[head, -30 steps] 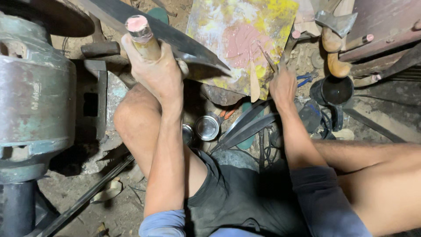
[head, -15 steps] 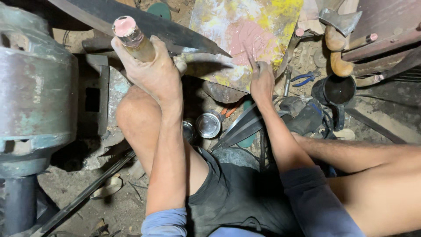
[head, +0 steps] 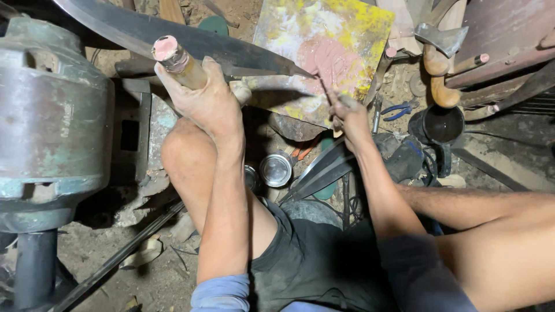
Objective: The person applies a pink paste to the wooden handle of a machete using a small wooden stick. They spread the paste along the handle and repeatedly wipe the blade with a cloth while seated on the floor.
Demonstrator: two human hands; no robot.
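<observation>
**Blade and paste board in a floor workshop**

Dirt floor (head: 144,271) strewn with scrap and tools spreads beneath us as we look down over our own bent knees. Our left hand (head: 211,104) is wrapped tight around a wooden handle (head: 184,65) with a pinkish end cap, fingers clamped on it, holding a long dark blade (head: 191,37) that runs from the upper left across to a sharp tip near the middle of the view. The blade's point sits just above the edge of a flat board (head: 341,34) smeared with yellow and pink paste, which lies tilted on the ground ahead of us.

Our right hand (head: 350,115) pinches a thin stick (head: 325,86), fingers closed on it, its far end touching the pink patch on the board close to the blade tip. The two hands are near one another, the blade tip between them.

At the left we see a large grey-green metal machine housing (head: 52,115) on a dark post. Between our legs rest a small round shiny tin (head: 276,169) and several dark curved metal strips (head: 324,173). To the right stand a black cup (head: 442,124), blue-handled pliers (head: 399,110), and an axe head (head: 442,37) on a curved wooden haft (head: 439,81). We wear dark shorts (head: 324,260).
</observation>
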